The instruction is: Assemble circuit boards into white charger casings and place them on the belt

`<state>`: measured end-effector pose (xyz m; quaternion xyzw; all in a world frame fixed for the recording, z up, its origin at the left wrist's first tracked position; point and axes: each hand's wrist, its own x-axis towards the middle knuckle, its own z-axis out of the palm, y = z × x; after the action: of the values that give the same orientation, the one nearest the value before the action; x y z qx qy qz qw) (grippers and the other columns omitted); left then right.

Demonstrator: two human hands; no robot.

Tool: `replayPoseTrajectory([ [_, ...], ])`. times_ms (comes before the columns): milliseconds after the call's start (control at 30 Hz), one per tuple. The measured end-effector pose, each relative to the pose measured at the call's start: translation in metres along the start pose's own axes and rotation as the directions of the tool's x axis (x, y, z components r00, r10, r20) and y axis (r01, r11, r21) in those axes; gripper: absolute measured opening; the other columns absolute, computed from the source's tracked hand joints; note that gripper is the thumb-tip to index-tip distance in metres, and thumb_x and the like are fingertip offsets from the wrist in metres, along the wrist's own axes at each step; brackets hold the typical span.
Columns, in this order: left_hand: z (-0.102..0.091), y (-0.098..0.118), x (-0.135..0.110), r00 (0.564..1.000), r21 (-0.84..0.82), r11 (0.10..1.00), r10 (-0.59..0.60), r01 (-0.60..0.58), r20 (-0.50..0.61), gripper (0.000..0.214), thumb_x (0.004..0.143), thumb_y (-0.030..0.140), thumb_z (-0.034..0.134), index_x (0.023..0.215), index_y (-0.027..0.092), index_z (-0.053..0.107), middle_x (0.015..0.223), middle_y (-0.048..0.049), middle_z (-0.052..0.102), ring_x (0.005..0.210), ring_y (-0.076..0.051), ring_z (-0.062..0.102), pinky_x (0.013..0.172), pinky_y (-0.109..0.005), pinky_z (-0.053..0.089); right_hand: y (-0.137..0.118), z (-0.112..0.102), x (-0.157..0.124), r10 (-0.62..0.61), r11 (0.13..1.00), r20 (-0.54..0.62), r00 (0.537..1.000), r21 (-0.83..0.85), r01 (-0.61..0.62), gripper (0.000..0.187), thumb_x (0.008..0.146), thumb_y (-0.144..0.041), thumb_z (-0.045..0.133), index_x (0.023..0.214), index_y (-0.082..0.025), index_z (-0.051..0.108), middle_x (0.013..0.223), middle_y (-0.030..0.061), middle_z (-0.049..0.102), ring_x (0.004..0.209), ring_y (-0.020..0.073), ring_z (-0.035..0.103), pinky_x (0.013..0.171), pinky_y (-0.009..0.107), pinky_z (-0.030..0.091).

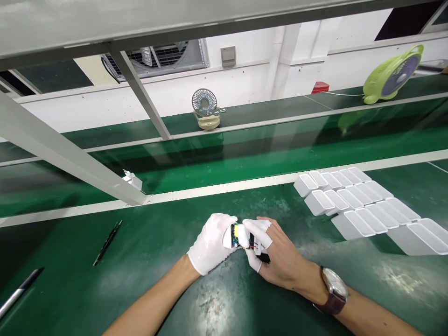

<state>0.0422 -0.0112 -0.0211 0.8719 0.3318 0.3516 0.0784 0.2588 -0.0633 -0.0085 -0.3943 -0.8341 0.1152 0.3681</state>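
Above the green bench, a small circuit board (235, 234) with a yellow-wrapped component is held between both hands, with white plastic casing close around it. My left hand (213, 242), in a white glove, is closed around the left side. My right hand (276, 252), with white covers on some fingertips, pinches the right side. A red wire (253, 246) and a white part show by the right fingers, with something black below them that I cannot make out. The fingers hide how board and casing fit together.
Rows of white open-topped casings (364, 221) stand at right. A black pen (108, 242) and a dark, silvery rod (21, 291) lie at left. A white plug adapter (132, 179) is behind a metal post (70, 151). Beyond are a small fan (205, 102) and a green fan (392, 74).
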Motion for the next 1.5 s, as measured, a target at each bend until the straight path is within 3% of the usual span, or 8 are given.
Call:
replayPoseTrajectory([
  [433, 0.0004, 0.0005, -0.0002, 1.000, 0.013, 1.000, 0.002, -0.002, 0.000, 0.058, 0.078, 0.025, 0.076, 0.129, 0.021, 0.048, 0.104, -0.0115, 0.064, 0.096, -0.027, 0.066, 0.080, -0.042, 0.060, -0.0010, -0.0016, 0.0007, 0.018, 1.000, 0.040, 0.999, 0.016, -0.018, 0.070, 0.085, -0.006, 0.051, 0.150, -0.023, 0.030, 0.124, 0.0111, 0.060, 0.107, 0.0258, 0.059, 0.111, 0.059, 0.041],
  [1100, 0.0014, -0.0007, -0.0027, 1.000, 0.012, 1.000, 0.014, -0.014, -0.002, 0.062, 0.079, 0.031, 0.078, 0.131, 0.019, 0.046, 0.106, -0.0128, 0.062, 0.097, -0.027, 0.065, 0.080, -0.043, 0.060, 0.0034, 0.0008, -0.0004, 0.031, 0.997, 0.035, 0.999, 0.071, -0.033, 0.074, 0.083, -0.004, 0.054, 0.151, -0.020, 0.030, 0.117, 0.0087, 0.061, 0.103, 0.0233, 0.058, 0.115, 0.056, 0.036],
  [1500, 0.0032, -0.0004, -0.0028, 1.000, 0.012, 1.000, 0.002, -0.002, -0.003, 0.066, 0.077, 0.036, 0.081, 0.130, 0.019, 0.047, 0.106, -0.0130, 0.063, 0.096, -0.027, 0.065, 0.081, -0.043, 0.060, 0.0062, -0.0038, 0.0027, 0.041, 0.992, 0.012, 0.999, 0.118, -0.042, 0.068, 0.087, -0.010, 0.057, 0.150, -0.022, 0.033, 0.110, 0.0075, 0.063, 0.099, 0.0229, 0.062, 0.112, 0.055, 0.040],
])
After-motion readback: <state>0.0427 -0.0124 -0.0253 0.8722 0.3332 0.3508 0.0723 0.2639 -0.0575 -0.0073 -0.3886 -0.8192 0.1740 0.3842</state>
